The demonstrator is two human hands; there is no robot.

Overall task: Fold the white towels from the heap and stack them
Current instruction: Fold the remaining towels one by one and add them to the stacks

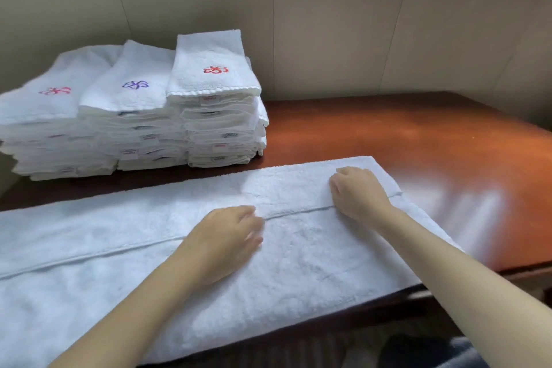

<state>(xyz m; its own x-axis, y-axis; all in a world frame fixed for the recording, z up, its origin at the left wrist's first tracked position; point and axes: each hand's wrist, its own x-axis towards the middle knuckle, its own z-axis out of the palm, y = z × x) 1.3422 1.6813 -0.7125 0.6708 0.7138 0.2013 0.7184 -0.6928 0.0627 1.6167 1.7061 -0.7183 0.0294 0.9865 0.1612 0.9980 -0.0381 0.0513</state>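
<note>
Three stacks point(131, 116) of folded white towels stand side by side at the table's point(403, 140) back left, well apart from the working space, probably so finished pieces stay clear of the folding. One long towel point(298, 266) lies flat along the front edge, already doubled lengthwise, its hem point(298, 213) running down the middle. No heap shows.

Both hands sit on that hem, seemingly to line it up and flatten it before the next fold. The left hand point(221, 236) lies palm down near the towel's middle, fingers close together and almost straight, their tips blurred. The right hand point(358, 191) rests toward the right end, knuckles up, fingers bent under; whether they pinch the hem or only press it, I cannot tell.

Each top towel carries a stitched flower-like motif: red point(215, 69) on the right stack, purple point(135, 84) in the middle, pinkish red point(55, 90) on the left. Small tags point(209, 98) poke from the folded edges with red or dark print, too small to read.
</note>
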